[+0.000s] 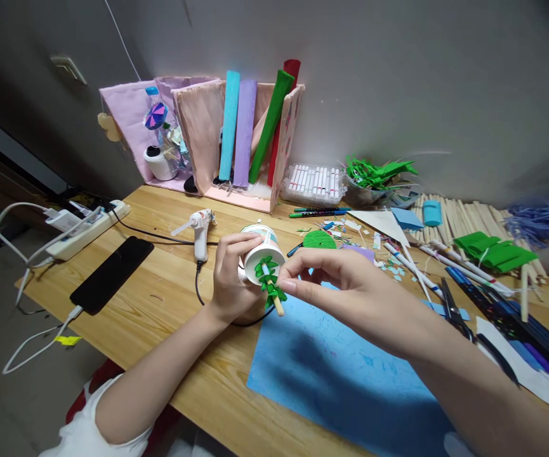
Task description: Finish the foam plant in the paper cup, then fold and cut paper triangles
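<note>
My left hand (pixel 231 273) is wrapped around a white paper cup (pixel 254 259) with a printed side, tilted so its round end faces me. A wooden stick (pixel 278 307) with green crepe-paper leaves (pixel 273 293) stands out in front of that end; where the stick's far end sits is hidden. At the right of the leaves, my right hand (pixel 322 276) pinches thumb and forefinger together at a leaf's edge. A blue sheet (pixel 331 362) lies on the table below my right hand.
A glue gun (pixel 201 233) stands left of the cup, with a phone (pixel 112 273) and power strip (pixel 91 231) farther left. Scissors (pixel 455 311), markers (pixel 315 181) and paper scraps lie right and behind. Crepe-paper rolls (pixel 229 127) stand in a pink box (pixel 193 136).
</note>
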`<state>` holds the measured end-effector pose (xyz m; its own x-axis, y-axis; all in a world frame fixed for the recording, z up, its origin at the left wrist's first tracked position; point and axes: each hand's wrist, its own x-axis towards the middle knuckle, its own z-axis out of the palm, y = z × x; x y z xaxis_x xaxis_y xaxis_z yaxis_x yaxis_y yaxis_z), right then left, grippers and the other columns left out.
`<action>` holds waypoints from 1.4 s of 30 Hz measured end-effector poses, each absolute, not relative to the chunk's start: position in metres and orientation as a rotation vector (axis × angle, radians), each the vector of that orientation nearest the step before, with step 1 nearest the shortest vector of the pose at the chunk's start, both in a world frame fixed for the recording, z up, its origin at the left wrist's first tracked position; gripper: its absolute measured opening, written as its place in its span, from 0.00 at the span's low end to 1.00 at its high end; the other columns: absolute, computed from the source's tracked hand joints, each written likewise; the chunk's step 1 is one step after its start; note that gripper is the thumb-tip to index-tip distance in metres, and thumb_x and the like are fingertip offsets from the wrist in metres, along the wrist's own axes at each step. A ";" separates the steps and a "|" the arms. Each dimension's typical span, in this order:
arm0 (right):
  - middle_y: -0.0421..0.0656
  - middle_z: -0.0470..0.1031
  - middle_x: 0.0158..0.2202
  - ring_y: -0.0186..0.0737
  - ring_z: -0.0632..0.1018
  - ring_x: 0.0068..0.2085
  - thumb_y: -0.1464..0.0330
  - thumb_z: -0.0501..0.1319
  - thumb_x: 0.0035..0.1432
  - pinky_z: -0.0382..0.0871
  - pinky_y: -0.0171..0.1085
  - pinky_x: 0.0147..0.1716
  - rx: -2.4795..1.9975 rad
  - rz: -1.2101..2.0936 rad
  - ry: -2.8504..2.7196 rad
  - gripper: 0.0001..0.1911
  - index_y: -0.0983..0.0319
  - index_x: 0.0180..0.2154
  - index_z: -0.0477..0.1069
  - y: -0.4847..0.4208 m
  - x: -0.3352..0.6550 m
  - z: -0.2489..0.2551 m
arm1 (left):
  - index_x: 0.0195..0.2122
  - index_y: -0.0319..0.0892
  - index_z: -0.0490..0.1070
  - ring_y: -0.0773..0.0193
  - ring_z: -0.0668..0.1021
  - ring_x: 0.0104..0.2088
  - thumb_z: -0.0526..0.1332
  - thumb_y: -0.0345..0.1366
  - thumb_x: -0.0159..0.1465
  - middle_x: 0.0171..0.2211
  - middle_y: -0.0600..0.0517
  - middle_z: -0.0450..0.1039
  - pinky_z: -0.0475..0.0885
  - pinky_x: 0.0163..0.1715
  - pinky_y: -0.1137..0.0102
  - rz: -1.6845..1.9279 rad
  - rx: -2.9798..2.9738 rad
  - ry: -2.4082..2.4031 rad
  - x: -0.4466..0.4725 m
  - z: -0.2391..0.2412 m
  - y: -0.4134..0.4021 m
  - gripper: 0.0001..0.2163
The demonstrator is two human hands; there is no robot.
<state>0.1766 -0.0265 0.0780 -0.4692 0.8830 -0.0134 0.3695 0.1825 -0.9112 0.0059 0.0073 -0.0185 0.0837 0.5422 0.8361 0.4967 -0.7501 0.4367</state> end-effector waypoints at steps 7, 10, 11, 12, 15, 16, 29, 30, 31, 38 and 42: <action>0.40 0.73 0.28 0.33 0.69 0.29 0.63 0.56 0.57 0.61 0.32 0.26 -1.162 1.340 -1.846 0.11 0.64 0.30 0.72 -0.020 0.177 0.072 | 0.45 0.43 0.63 0.58 0.71 0.44 0.66 0.35 0.51 0.42 0.48 0.68 0.69 0.44 0.60 1.672 2.297 1.147 0.005 -0.018 0.007 0.21; 0.40 0.72 0.28 0.33 0.70 0.29 0.62 0.57 0.56 0.62 0.32 0.27 -1.148 1.378 -1.801 0.12 0.64 0.30 0.72 -0.017 0.177 0.071 | 0.45 0.43 0.63 0.58 0.71 0.44 0.67 0.34 0.49 0.41 0.48 0.67 0.69 0.44 0.61 1.649 2.292 1.156 0.005 -0.018 0.007 0.22; 0.40 0.72 0.28 0.33 0.70 0.30 0.62 0.57 0.56 0.62 0.31 0.28 -1.130 1.385 -1.787 0.12 0.64 0.30 0.72 -0.017 0.178 0.071 | 0.45 0.42 0.63 0.58 0.71 0.44 0.67 0.34 0.49 0.41 0.48 0.67 0.69 0.44 0.61 1.639 2.287 1.160 0.006 -0.018 0.007 0.22; 0.40 0.72 0.29 0.33 0.71 0.30 0.62 0.58 0.56 0.63 0.31 0.29 -1.110 1.387 -1.769 0.11 0.64 0.30 0.72 -0.016 0.178 0.071 | 0.44 0.42 0.63 0.58 0.71 0.44 0.68 0.34 0.48 0.41 0.48 0.67 0.69 0.44 0.62 1.626 2.280 1.166 0.006 -0.017 0.007 0.23; 0.41 0.72 0.31 0.34 0.72 0.33 0.63 0.58 0.56 0.64 0.32 0.32 -1.070 1.338 -1.705 0.10 0.64 0.31 0.70 -0.014 0.179 0.071 | 0.44 0.42 0.63 0.59 0.72 0.43 0.68 0.37 0.48 0.40 0.48 0.68 0.69 0.42 0.63 1.585 2.242 1.209 0.007 -0.015 0.007 0.23; 0.41 0.72 0.31 0.34 0.72 0.34 0.63 0.57 0.56 0.65 0.32 0.33 -1.067 1.303 -1.689 0.10 0.64 0.32 0.70 -0.013 0.179 0.071 | 0.43 0.42 0.63 0.59 0.72 0.42 0.68 0.38 0.48 0.40 0.49 0.68 0.69 0.41 0.64 1.575 2.228 1.227 0.008 -0.014 0.006 0.22; 0.44 0.69 0.41 0.40 0.69 0.41 0.65 0.62 0.52 0.64 0.38 0.39 -1.011 0.605 -1.952 0.15 0.59 0.43 0.68 -0.011 0.178 0.068 | 0.40 0.43 0.64 0.60 0.71 0.37 0.67 0.41 0.48 0.36 0.51 0.66 0.68 0.36 0.67 1.494 2.207 1.259 0.008 -0.009 0.005 0.20; 0.44 0.69 0.41 0.40 0.69 0.41 0.65 0.62 0.53 0.64 0.38 0.39 -1.004 0.587 -1.964 0.14 0.59 0.43 0.68 -0.012 0.177 0.068 | 0.40 0.43 0.64 0.61 0.71 0.37 0.67 0.41 0.48 0.36 0.51 0.65 0.68 0.35 0.67 1.487 2.205 1.257 0.008 -0.009 0.005 0.20; 0.44 0.68 0.41 0.40 0.69 0.41 0.66 0.61 0.54 0.64 0.37 0.39 -1.004 0.579 -1.971 0.14 0.59 0.43 0.68 -0.012 0.177 0.067 | 0.40 0.43 0.63 0.61 0.70 0.37 0.67 0.40 0.48 0.36 0.51 0.65 0.68 0.35 0.67 1.475 2.201 1.259 0.008 -0.009 0.004 0.20; 0.45 0.69 0.44 0.39 0.70 0.44 0.61 0.53 0.60 0.64 0.38 0.42 -1.156 0.699 -1.848 0.15 0.60 0.46 0.65 0.003 0.179 0.055 | 0.38 0.42 0.64 0.62 0.70 0.37 0.66 0.42 0.50 0.34 0.52 0.65 0.66 0.36 0.69 1.334 2.047 1.316 0.010 -0.005 0.002 0.17; 0.48 0.70 0.45 0.43 0.71 0.46 0.65 0.49 0.61 0.63 0.44 0.46 -1.367 0.973 -1.932 0.14 0.64 0.45 0.65 0.021 0.186 0.032 | 0.35 0.41 0.65 0.63 0.72 0.35 0.65 0.43 0.52 0.32 0.53 0.67 0.66 0.35 0.70 1.295 1.854 1.316 0.007 -0.004 0.004 0.15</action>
<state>0.1861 0.0209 0.0316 -0.3112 0.9494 0.0429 0.5309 0.2111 -0.8207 0.0068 0.0042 -0.0044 0.0708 0.9128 0.4021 0.4168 -0.3933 0.8195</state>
